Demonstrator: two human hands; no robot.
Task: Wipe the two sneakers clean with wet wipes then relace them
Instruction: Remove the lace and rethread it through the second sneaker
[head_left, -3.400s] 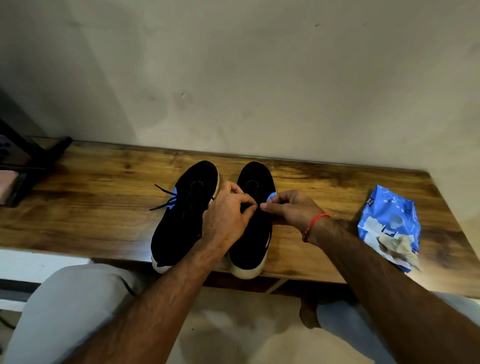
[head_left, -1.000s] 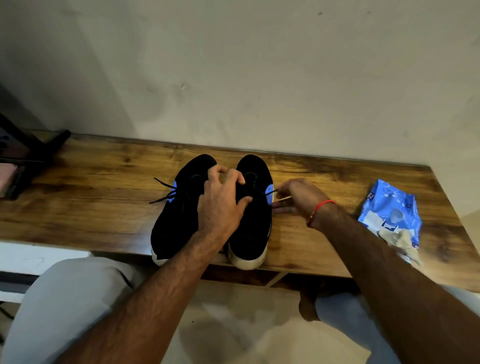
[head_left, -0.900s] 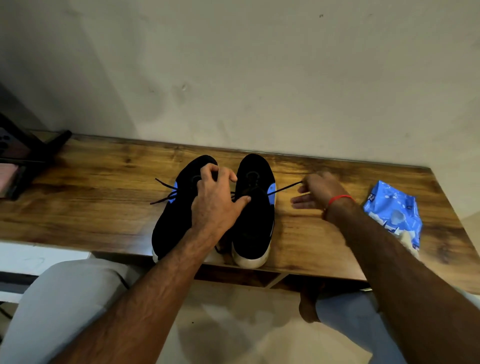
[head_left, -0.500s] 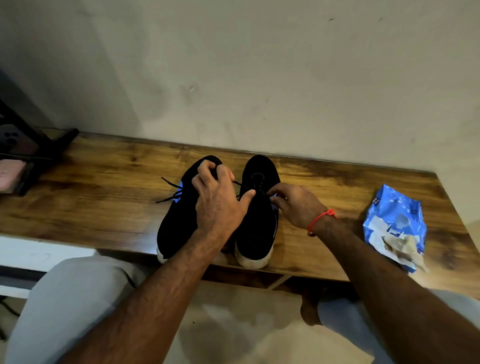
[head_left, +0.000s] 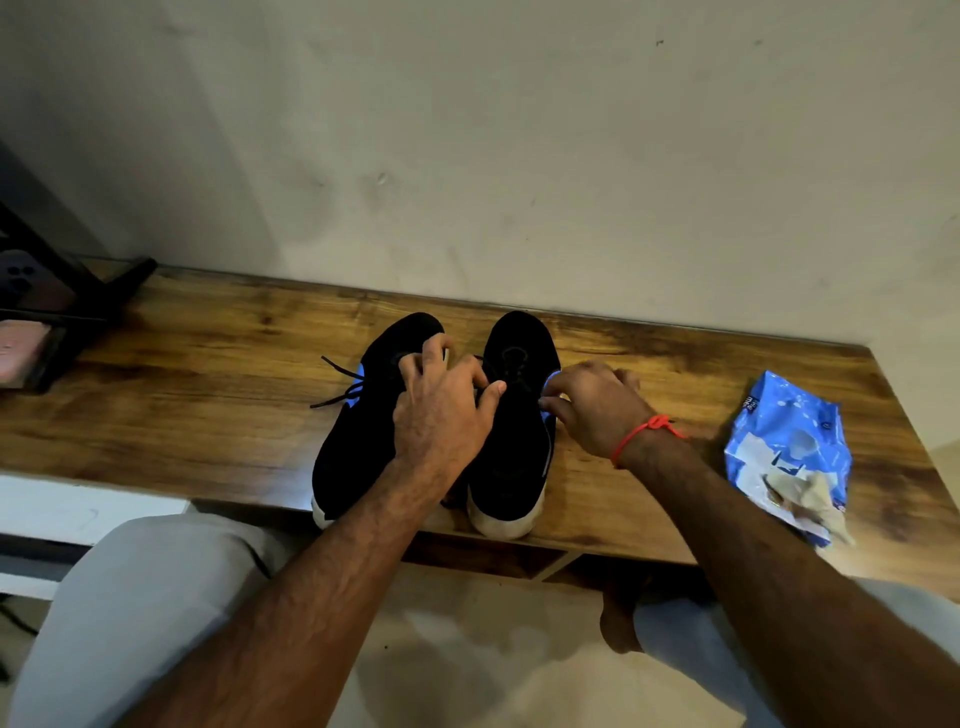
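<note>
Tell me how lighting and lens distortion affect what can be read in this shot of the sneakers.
Head view: dim, warm light; the two black sneakers lose surface detail, so lace routing under the left hand and right hand cannot be read. Head view: wide-angle bending curves the wooden bench edge. Head view: the blue wipes pack stays readable; the dark stand at far left is murky.

We find open table (head_left: 197, 415) to the left of the left sneaker (head_left: 363, 431), crossed only by its loose lace ends (head_left: 332, 384), up to the dark stand (head_left: 62, 312) at the far left edge. The two sneakers stand side by side with almost no gap. Between the right sneaker (head_left: 514, 467) and the wipes pack (head_left: 787, 452) lies a bare strip, which our right forearm partly crosses. The wall (head_left: 519, 156) closes off the rear.
</note>
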